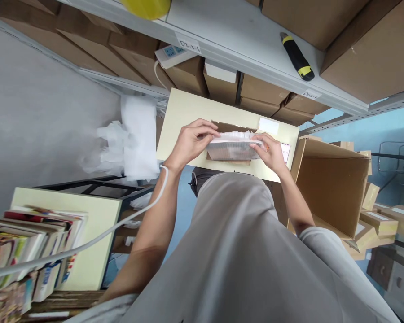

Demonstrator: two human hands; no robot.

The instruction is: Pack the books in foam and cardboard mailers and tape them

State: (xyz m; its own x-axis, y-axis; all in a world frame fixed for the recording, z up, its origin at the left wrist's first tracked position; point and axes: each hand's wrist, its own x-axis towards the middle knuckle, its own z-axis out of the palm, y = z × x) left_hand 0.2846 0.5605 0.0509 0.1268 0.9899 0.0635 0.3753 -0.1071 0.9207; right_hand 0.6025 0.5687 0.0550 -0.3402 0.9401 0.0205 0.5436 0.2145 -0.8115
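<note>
Both my hands grip a bundle [234,149] in clear or whitish wrapping, with fine lines showing along its side; what is inside I cannot make out. My left hand [195,140] pinches its left end between thumb and fingers. At the other end, my right hand [268,150] has its fingers closed on the wrapping's corner. Behind and under the bundle, parts of a brown cardboard box [234,127] show on the pale yellow table [186,106]. Whether the bundle rests in the box or is held over it, I cannot tell.
A white label sheet [268,126] and a phone-like screen [285,151] lie on the table. A large open carton [333,193] stands at right. A black-yellow cutter [296,57] lies on the shelf. White wrapping [139,137] hangs at left, near books [30,246] and a grey cable [121,224].
</note>
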